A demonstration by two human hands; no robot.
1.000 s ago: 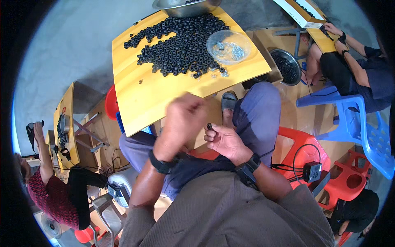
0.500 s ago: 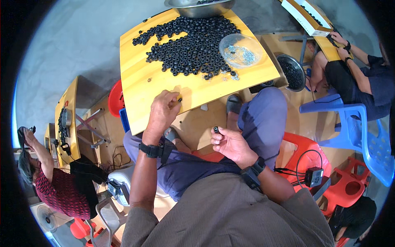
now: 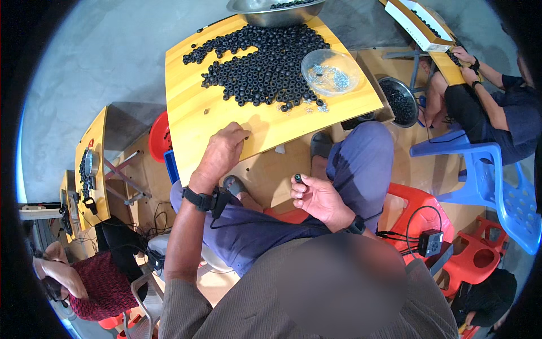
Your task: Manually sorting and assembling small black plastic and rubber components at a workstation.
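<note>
Over the near left part of the yellow wooden table, my left hand is closed, its fingertips pinched at a small dark piece that they mostly cover. My right hand is above my lap, thumb and fingers gripping a short black cylindrical piece with a hole in its upper end. Many small black ring-shaped pieces lie heaped across the middle and far part of the table. On the right stands a clear round plastic bowl with small shiny bits in it, a few lying beside it.
A metal basin stands at the table's far edge. To the right are another basin of black pieces, a blue plastic chair and a seated co-worker. A red basin is left of the table; another person sits lower left.
My left hand has turned slightly, its fingers now covering more of the small dark piece. My right hand has barely moved. The person at lower left has leaned back down and raised an arm.
</note>
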